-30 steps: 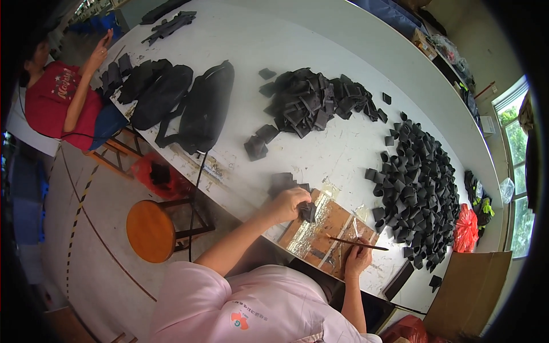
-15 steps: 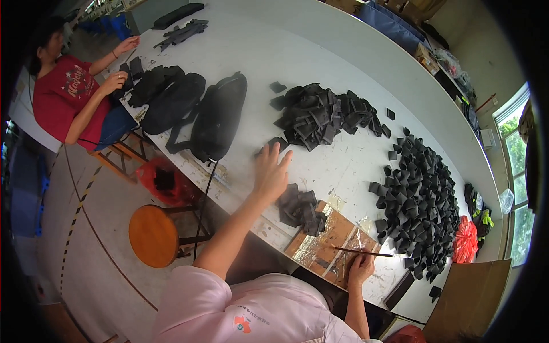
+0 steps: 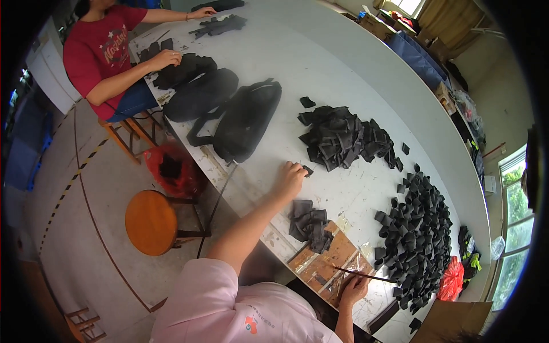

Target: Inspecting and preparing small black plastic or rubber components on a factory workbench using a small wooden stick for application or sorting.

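Note:
My left hand (image 3: 290,178) reaches out over the white table (image 3: 297,68) and pinches a small black fabric piece (image 3: 307,170) just short of the large heap of black pieces (image 3: 343,137). My right hand (image 3: 353,287) holds a thin brush-like stick (image 3: 360,275) above a brown board (image 3: 329,263) at the table's near edge. A small stack of black pieces (image 3: 309,224) lies between my hands, partly on the board. A wide spread of folded black pieces (image 3: 420,234) lies to the right.
A black bag (image 3: 246,120) and more black bags (image 3: 197,86) lie on the table's left part. A person in a red shirt (image 3: 100,51) sits at the far left handling black pieces. A round wooden stool (image 3: 151,222) and a red bag (image 3: 171,168) stand on the floor.
My left hand left the board, reached forward across the table and closed on a black piece near the heap. The stack stays by the board. My right hand keeps the stick.

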